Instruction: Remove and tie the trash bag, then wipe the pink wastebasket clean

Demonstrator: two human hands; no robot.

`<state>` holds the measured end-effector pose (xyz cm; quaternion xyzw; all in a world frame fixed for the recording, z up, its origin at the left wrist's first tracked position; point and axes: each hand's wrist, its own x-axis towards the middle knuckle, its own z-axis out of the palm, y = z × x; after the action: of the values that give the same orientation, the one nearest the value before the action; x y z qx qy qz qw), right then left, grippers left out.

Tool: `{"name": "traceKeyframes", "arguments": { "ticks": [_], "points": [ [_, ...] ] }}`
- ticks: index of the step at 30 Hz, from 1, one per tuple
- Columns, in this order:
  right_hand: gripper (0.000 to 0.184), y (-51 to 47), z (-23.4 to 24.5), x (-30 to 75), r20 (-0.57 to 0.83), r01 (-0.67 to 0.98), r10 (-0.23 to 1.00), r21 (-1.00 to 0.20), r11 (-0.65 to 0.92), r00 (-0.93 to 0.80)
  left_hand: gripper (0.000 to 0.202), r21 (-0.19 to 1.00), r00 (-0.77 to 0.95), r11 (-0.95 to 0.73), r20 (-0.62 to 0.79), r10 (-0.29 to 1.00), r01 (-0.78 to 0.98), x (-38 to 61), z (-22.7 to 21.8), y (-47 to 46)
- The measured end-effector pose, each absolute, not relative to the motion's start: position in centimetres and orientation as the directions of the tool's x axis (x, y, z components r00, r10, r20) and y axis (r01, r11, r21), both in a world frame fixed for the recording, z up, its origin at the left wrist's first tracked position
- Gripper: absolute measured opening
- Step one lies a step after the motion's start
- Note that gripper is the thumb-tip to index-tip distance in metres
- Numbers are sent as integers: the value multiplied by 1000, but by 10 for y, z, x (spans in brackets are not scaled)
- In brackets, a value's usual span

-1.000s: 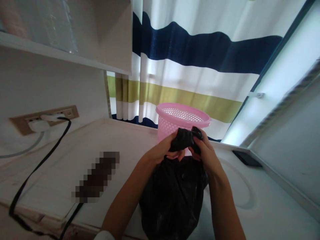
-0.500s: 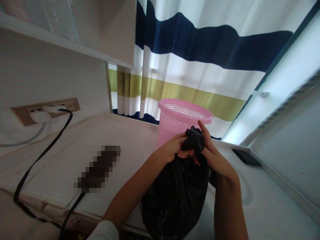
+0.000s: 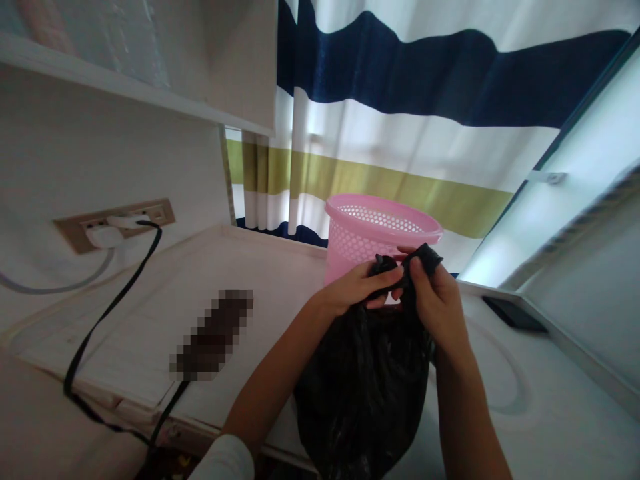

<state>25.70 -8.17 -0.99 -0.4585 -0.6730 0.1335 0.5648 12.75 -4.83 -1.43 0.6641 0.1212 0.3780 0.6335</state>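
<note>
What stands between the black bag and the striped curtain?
A pink basket, in the head view. The left hand and right hand hold the top of the black bag in front of it.

No readable txt, nos., brands or signs w/in view.

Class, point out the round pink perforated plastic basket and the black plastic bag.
Round pink perforated plastic basket (image 3: 351,248): head view, on its outer wall.
Black plastic bag (image 3: 367,393): head view, on the middle of its body.
</note>
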Motion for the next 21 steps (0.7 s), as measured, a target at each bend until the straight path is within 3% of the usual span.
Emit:
{"name": "traceKeyframes", "arguments": {
  "ticks": [5, 10, 13, 16, 21],
  "points": [
    [32, -80, -9, 252, 610, 434, 771, -754, 494, 183, 25, 847, 729, -522, 420, 540, -101, 102, -2, -57],
    [33, -81, -6, 244, 362, 202, 922, -921, 332, 139, 16, 479, 662, -872, 622, 418, 101, 85, 9, -66],
    [34, -76, -10, 245, 299, 92, 950, -952, 291, 86, 21, 358, 613, -924, 703, 361, 135, 85, 9, -68],
    [31, -69, -16, 247, 251, 19, 968, -968, 251, -26, 23, 304, 656, -938, 676, 335, 165, 87, 7, -68],
    [29, -69, -17, 247, 191, 0, 971, -981, 193, -144, 26, 247, 571, -858, 659, 490, 451, 85, 6, -66]
  ]
}}
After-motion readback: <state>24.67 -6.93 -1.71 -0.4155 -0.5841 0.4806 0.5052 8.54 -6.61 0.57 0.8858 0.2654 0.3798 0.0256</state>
